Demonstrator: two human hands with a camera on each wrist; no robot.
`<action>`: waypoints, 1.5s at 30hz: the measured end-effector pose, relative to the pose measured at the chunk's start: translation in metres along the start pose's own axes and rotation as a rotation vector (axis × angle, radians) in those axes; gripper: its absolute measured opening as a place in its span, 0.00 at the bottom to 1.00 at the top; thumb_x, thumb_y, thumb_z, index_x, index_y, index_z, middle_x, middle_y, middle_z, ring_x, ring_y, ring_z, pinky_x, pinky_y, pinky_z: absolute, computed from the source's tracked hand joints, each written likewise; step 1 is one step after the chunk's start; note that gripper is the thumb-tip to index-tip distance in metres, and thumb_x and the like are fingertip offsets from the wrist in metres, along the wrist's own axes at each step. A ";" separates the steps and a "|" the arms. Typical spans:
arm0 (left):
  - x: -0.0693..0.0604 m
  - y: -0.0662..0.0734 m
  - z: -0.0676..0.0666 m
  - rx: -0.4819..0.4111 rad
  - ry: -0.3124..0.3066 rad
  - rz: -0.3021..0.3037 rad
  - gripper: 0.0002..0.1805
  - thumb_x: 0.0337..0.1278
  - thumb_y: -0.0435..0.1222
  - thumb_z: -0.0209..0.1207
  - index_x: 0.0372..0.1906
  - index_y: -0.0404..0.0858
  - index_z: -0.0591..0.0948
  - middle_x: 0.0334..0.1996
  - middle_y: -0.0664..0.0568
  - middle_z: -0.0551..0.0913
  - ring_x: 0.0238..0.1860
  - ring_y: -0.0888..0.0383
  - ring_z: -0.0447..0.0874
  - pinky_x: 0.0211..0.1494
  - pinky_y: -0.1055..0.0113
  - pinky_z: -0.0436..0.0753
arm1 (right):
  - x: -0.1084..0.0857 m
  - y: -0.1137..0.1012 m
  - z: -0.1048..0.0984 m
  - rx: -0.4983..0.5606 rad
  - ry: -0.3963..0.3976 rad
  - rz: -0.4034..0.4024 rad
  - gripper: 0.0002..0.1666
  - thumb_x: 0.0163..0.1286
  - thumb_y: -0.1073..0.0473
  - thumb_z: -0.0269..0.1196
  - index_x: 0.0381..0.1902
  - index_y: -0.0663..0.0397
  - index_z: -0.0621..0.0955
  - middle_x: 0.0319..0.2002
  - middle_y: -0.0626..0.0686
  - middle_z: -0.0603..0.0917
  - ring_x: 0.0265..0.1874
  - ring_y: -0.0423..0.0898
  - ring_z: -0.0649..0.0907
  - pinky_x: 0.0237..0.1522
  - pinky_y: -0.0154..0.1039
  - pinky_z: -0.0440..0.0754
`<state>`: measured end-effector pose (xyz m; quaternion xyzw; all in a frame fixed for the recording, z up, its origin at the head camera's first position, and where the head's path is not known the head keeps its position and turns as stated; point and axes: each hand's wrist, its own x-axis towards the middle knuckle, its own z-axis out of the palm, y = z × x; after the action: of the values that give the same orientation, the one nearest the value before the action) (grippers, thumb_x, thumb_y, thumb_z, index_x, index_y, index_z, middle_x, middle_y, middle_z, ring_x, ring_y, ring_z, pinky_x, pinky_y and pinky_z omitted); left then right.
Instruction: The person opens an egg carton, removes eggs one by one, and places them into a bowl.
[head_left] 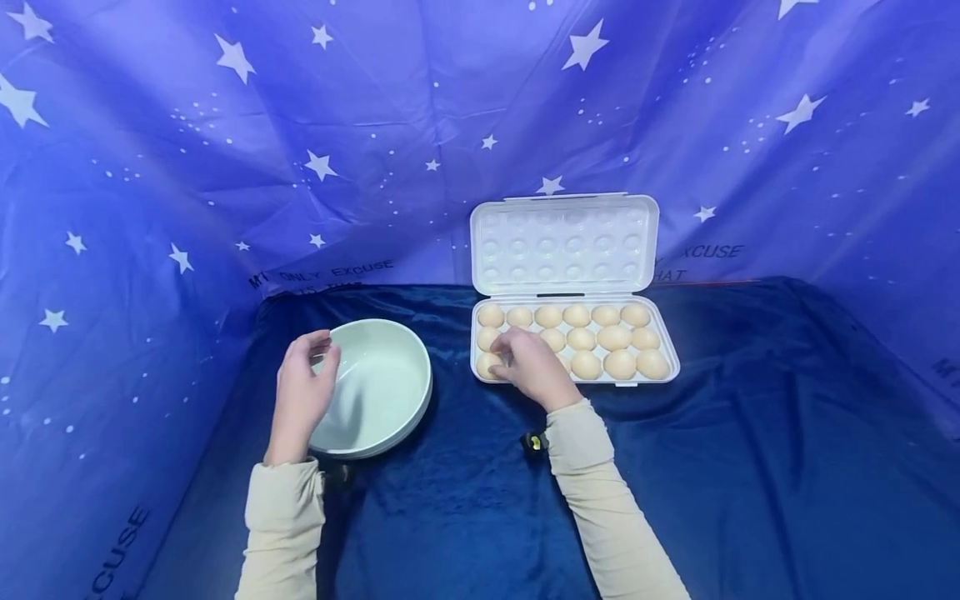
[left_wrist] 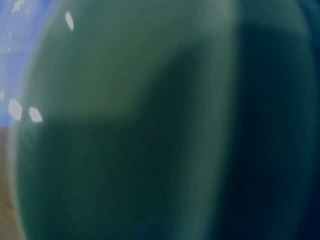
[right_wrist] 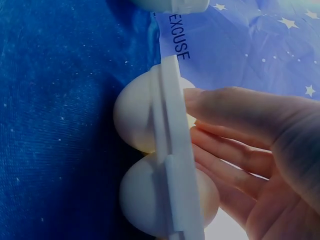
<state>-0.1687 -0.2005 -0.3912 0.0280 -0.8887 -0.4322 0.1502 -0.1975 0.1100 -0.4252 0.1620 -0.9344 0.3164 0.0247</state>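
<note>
A pale green bowl stands on the left in the head view, its inside bare. My left hand is at the bowl's left rim, fingers loosely bent over it; the left wrist view is filled by the bowl's blurred wall. To the right, a white egg tray holds several rows of pale eggs. Over its front left corner is my right hand, covering some eggs. Its thumb seems to touch the front left egg; the other fingers extend behind, spread out.
The tray's dimpled lid stands raised against the starry blue curtain. Dark blue cloth covers the table, with folds at the right. A small black device sits by my right wrist. Bowl and tray stand apart.
</note>
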 end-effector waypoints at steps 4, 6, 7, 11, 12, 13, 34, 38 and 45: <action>0.001 -0.011 -0.014 0.043 -0.058 -0.002 0.20 0.72 0.34 0.52 0.62 0.25 0.73 0.57 0.33 0.75 0.60 0.39 0.74 0.68 0.50 0.71 | 0.002 -0.002 0.006 -0.005 -0.004 -0.002 0.16 0.56 0.60 0.75 0.42 0.60 0.86 0.39 0.54 0.85 0.39 0.50 0.82 0.48 0.46 0.82; 0.002 -0.016 -0.019 0.058 -0.065 0.002 0.20 0.72 0.34 0.52 0.61 0.25 0.73 0.57 0.32 0.75 0.60 0.38 0.74 0.68 0.50 0.71 | 0.003 -0.002 0.008 -0.015 0.002 -0.015 0.17 0.56 0.60 0.75 0.42 0.60 0.86 0.40 0.55 0.85 0.42 0.50 0.82 0.50 0.46 0.81; 0.002 -0.018 -0.021 0.063 -0.065 -0.001 0.20 0.72 0.34 0.52 0.61 0.26 0.74 0.57 0.32 0.75 0.59 0.38 0.75 0.68 0.50 0.71 | 0.003 -0.003 0.010 -0.023 0.004 -0.022 0.17 0.56 0.59 0.75 0.42 0.60 0.85 0.41 0.55 0.86 0.43 0.50 0.83 0.50 0.47 0.81; 0.003 -0.027 -0.035 0.083 -0.074 -0.026 0.18 0.72 0.31 0.50 0.60 0.26 0.75 0.57 0.31 0.75 0.59 0.36 0.75 0.67 0.48 0.72 | 0.004 -0.004 0.010 -0.052 0.011 -0.054 0.17 0.57 0.59 0.74 0.43 0.60 0.85 0.42 0.55 0.86 0.44 0.51 0.83 0.51 0.47 0.81; 0.003 -0.029 -0.040 0.085 -0.085 -0.044 0.18 0.71 0.30 0.50 0.60 0.27 0.75 0.57 0.31 0.75 0.60 0.36 0.75 0.66 0.47 0.72 | 0.004 -0.004 0.010 -0.056 0.012 -0.059 0.16 0.57 0.59 0.74 0.43 0.60 0.85 0.41 0.55 0.86 0.44 0.52 0.83 0.50 0.47 0.81; 0.003 -0.031 -0.044 0.087 -0.101 -0.062 0.18 0.71 0.30 0.50 0.61 0.27 0.74 0.58 0.30 0.75 0.60 0.36 0.75 0.64 0.48 0.73 | 0.004 -0.005 0.010 -0.057 0.013 -0.064 0.16 0.57 0.59 0.74 0.42 0.60 0.86 0.42 0.55 0.86 0.44 0.52 0.83 0.50 0.47 0.81; 0.003 -0.085 -0.081 -0.508 -0.493 -0.332 0.28 0.70 0.38 0.58 0.69 0.29 0.69 0.45 0.68 0.85 0.44 0.67 0.86 0.45 0.66 0.87 | 0.006 -0.001 0.001 -0.011 0.049 -0.093 0.17 0.57 0.62 0.72 0.44 0.63 0.86 0.44 0.58 0.86 0.47 0.54 0.83 0.54 0.49 0.80; 0.000 -0.091 -0.083 -0.568 -0.515 -0.370 0.25 0.72 0.37 0.56 0.69 0.33 0.70 0.45 0.66 0.85 0.45 0.65 0.87 0.44 0.64 0.88 | 0.005 -0.001 0.002 0.015 0.058 -0.103 0.17 0.58 0.61 0.72 0.45 0.63 0.86 0.45 0.58 0.86 0.48 0.54 0.82 0.54 0.48 0.81; -0.003 -0.094 -0.080 -0.602 -0.526 -0.368 0.19 0.73 0.36 0.55 0.64 0.40 0.76 0.45 0.65 0.86 0.45 0.65 0.87 0.45 0.64 0.88 | 0.003 0.002 0.003 0.057 0.063 -0.101 0.19 0.59 0.60 0.73 0.47 0.63 0.85 0.45 0.57 0.85 0.43 0.52 0.83 0.49 0.47 0.83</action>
<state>-0.1496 -0.3194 -0.4180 0.0299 -0.7115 -0.6837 -0.1594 -0.2003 0.1090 -0.4282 0.1994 -0.9145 0.3459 0.0652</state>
